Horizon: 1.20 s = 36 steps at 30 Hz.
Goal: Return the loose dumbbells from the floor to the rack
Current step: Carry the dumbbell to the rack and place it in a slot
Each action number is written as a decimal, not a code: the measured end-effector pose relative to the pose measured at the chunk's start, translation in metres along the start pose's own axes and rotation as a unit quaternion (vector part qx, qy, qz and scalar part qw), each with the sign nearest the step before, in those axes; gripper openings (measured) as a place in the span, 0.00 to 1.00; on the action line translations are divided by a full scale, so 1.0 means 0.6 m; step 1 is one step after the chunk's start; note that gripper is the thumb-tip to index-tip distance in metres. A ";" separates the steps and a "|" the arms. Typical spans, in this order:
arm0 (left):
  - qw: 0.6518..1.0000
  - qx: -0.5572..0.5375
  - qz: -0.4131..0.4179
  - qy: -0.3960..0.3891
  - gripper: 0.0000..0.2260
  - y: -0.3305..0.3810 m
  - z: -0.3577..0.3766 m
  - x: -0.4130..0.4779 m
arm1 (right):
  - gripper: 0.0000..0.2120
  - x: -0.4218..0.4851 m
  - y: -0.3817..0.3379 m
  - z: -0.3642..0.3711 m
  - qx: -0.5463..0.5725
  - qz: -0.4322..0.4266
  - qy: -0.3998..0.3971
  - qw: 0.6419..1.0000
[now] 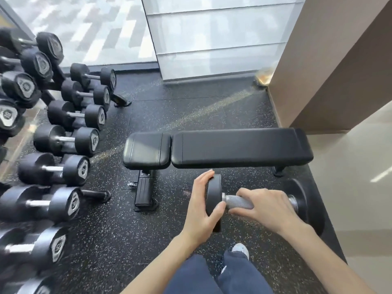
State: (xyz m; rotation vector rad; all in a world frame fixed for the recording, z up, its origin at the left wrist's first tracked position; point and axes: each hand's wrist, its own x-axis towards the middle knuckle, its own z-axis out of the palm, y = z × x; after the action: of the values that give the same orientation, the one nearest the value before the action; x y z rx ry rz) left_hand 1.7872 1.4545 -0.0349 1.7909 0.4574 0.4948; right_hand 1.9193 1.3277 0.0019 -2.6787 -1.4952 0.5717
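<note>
The 1 loose dumbbell (214,194) I see is low near the floor (169,115), well apart from the rack (119,100). The right hand (267,209) grips its handle and the left hand (201,206) clasps 1 end. Carrying and racking are still left, I judge

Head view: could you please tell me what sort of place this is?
Most likely a gym's free-weights corner: rows of dumbbells at the left, a padded bench in the middle, and a speckled rubber floor.
</note>
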 end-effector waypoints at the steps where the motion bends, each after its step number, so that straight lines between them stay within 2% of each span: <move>1: 1.000 0.002 0.001 0.001 0.28 0.005 0.023 0.006 | 0.27 -0.003 0.026 -0.007 -0.005 -0.007 -0.006 1.000; 9: 1.000 -0.004 -0.013 0.011 0.29 0.034 0.183 0.067 | 0.30 0.001 0.208 -0.041 -0.049 -0.031 -0.014 0.998; 19: 1.000 0.006 -0.025 0.008 0.28 0.024 0.299 0.214 | 0.29 0.095 0.375 -0.073 -0.056 -0.066 -0.027 0.996; 33: 0.994 0.030 -0.054 0.095 0.28 0.038 0.450 0.441 | 0.28 0.274 0.604 -0.172 -0.073 -0.165 -0.038 0.983; 36: 0.990 0.032 -0.060 0.126 0.28 0.044 0.504 0.471 | 0.34 0.299 0.666 -0.177 -0.069 -0.197 -0.040 0.977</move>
State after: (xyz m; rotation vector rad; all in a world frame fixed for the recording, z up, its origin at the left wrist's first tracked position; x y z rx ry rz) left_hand 2.1901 1.3593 -0.0563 1.7575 0.7598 0.6293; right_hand 2.3661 1.2767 -0.0311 -2.3663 -2.0859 0.5718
